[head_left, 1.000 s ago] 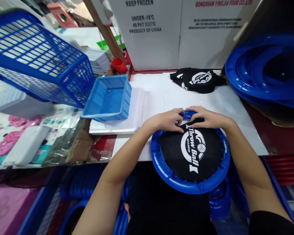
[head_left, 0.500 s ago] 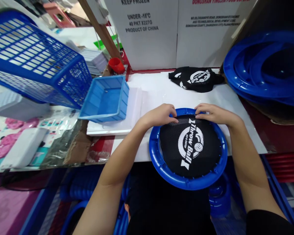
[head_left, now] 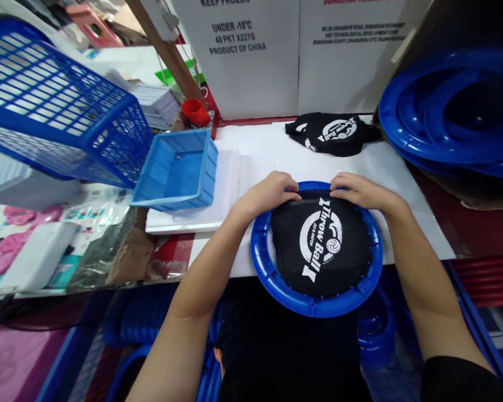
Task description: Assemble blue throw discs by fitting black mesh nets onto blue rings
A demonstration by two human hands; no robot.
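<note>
A blue plastic ring [head_left: 316, 309] lies over the table's front edge, tilted toward my body. Across its opening stretches a black mesh net [head_left: 352, 245] with a white "Throw Ball" print; small pegs on the ring catch its edge along the bottom and right. On the left, a gap shows between net and ring. At the far rim my left hand [head_left: 276, 190] pinches net and ring, thumb on the mesh. My right hand [head_left: 354, 188] grips the same rim a little to the right, fingertips on the net's edge. Some of the fingers are hidden behind the rim.
More black nets [head_left: 335, 133] lie on the white tabletop [head_left: 251, 167]. Several blue rings [head_left: 406, 139] are piled at the right. A light blue bin [head_left: 174, 173] and a blue basket [head_left: 104, 123] stand at left. Printed cartons [head_left: 251, 78] wall off the back.
Both hands stay at the far rim with the ring. The net's print has turned slightly and shifted left in the ring, and the whole view has moved a little.
</note>
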